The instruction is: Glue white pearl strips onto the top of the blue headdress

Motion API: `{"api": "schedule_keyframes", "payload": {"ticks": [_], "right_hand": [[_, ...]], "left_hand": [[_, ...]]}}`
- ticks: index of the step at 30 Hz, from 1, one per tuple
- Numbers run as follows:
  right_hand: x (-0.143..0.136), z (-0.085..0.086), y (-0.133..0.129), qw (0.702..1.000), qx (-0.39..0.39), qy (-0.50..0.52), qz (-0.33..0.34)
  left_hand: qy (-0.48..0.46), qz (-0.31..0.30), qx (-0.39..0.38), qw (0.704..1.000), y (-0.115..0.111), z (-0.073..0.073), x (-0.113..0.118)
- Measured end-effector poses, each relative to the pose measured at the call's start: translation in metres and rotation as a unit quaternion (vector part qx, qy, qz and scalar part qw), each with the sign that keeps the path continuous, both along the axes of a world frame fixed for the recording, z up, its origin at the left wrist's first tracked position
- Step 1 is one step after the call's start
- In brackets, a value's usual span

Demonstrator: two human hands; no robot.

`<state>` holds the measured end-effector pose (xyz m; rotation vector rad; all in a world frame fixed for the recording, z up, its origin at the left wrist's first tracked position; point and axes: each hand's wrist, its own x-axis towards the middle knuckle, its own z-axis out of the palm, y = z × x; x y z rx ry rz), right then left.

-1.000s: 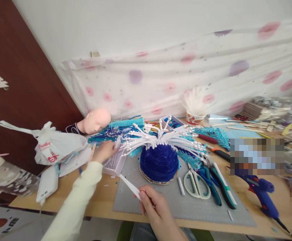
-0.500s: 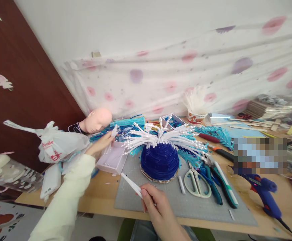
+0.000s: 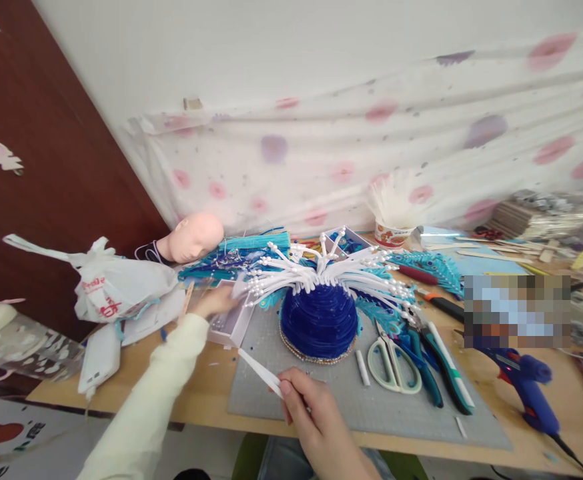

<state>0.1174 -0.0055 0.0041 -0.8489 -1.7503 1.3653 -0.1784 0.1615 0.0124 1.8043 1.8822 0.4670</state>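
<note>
A lidded cup (image 3: 24,343) stands at the far left, beside the worktop (image 3: 211,393). Near it a white power bank (image 3: 100,360) lies by the worktop's edge, with a tied plastic bag (image 3: 124,287) just behind. Farther back, a dummy head (image 3: 194,237) lies tilted by the wall. The left hand (image 3: 215,303) is over a pale box (image 3: 242,325); it is blurred, and I cannot tell whether its fingers are closed on anything, though a whitish smear shows at their tips. To the right, the right hand (image 3: 314,410) pinches one end of a white strip (image 3: 259,370) between thumb and fingers; the strip points up and left, its free end near the box. Just beyond this hand, a dark blue cap (image 3: 319,327) sits on a grey mat (image 3: 291,400), topped with white stems (image 3: 304,277) tipped with beads. Right of the cap come scissors (image 3: 394,370), then pliers (image 3: 426,373), both lying on the mat. Past the mat, a blue glue gun (image 3: 531,393) rests on the worktop.
</note>
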Motion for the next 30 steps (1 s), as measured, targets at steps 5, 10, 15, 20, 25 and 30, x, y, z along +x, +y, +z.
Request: {"api": "schedule_keyframes", "payload": {"ticks": [5, 10, 15, 20, 25, 30], "right_hand": [[0.000, 0.003, 0.000, 1.000, 0.001, -0.005, -0.002], [-0.001, 0.007, -0.001, 1.000, -0.006, -0.006, -0.003], [-0.002, 0.007, -0.001, 1.000, -0.005, -0.007, -0.007], [-0.002, 0.003, 0.000, 1.000, -0.020, -0.001, -0.011], [-0.009, -0.008, 0.005, 0.993, -0.073, 0.072, -0.052], [-0.018, -0.015, 0.008, 0.984, -0.103, 0.126, -0.071]], "left_hand": [[-0.144, 0.052, 0.006, 0.988, 0.001, 0.004, -0.013], [-0.233, 0.090, 0.056, 0.967, 0.009, 0.006, -0.001], [-0.248, 0.079, 0.060, 0.964, 0.016, 0.018, 0.012], [-0.214, 0.087, 0.079, 0.970, 0.010, 0.013, 0.018], [-0.166, 0.163, 0.182, 0.955, -0.010, 0.038, 0.014], [-0.183, 0.213, 0.320, 0.905, -0.089, 0.059, 0.062]]}}
